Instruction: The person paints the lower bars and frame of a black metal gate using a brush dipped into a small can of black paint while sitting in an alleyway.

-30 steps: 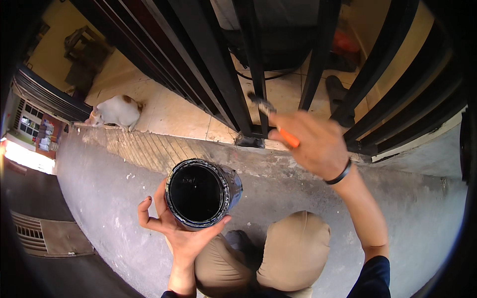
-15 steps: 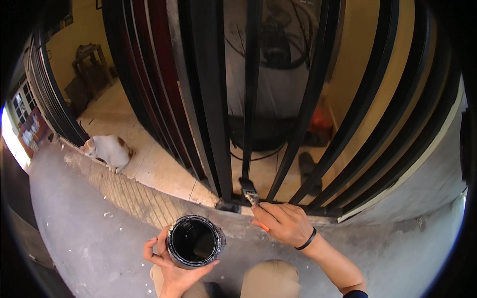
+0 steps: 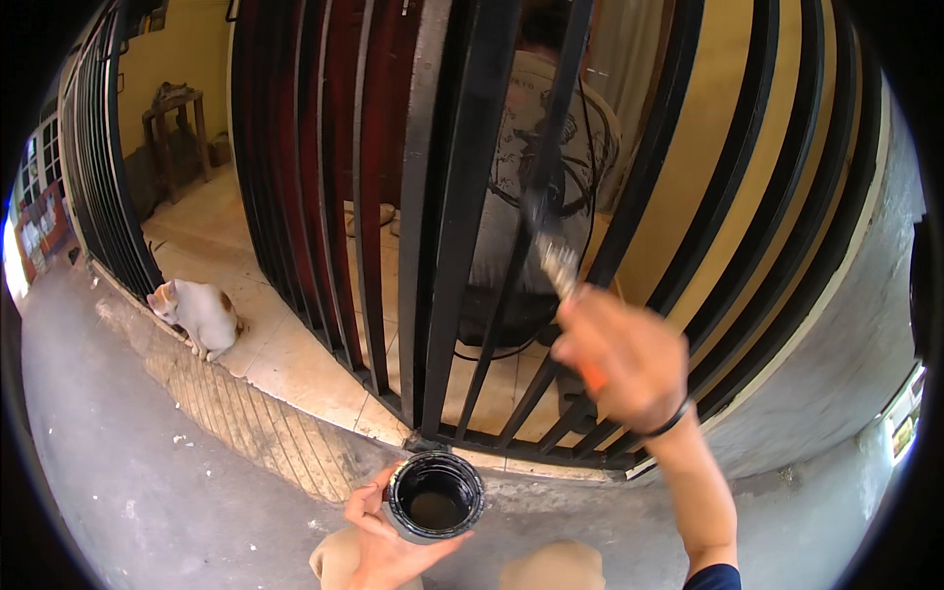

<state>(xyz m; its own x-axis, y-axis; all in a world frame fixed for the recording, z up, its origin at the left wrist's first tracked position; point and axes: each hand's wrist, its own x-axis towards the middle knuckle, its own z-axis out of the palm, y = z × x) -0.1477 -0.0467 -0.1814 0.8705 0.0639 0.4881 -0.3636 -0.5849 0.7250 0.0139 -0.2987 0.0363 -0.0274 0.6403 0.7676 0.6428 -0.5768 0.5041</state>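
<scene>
2 hands busy, I judge painting step: right hand (image 3: pixel 621 356) clamps brush (image 3: pixel 557 264) on gate bar (image 3: pixel 543 187) at 12; left hand (image 3: pixel 379 526) wraps paint can (image 3: pixel 434 495) at 6. Next needs steady stroke along bar.

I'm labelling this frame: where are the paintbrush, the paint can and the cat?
paintbrush (image 3: pixel 557 261): head view, on its metal ferrule.
paint can (image 3: pixel 434 495): head view, on the dark paint inside.
cat (image 3: pixel 202 313): head view, on its white back.

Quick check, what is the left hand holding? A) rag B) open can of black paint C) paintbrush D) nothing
B: the left hand grips an open paint can with black paint inside, while the right hand holds the paintbrush up at the black gate bars.
</scene>
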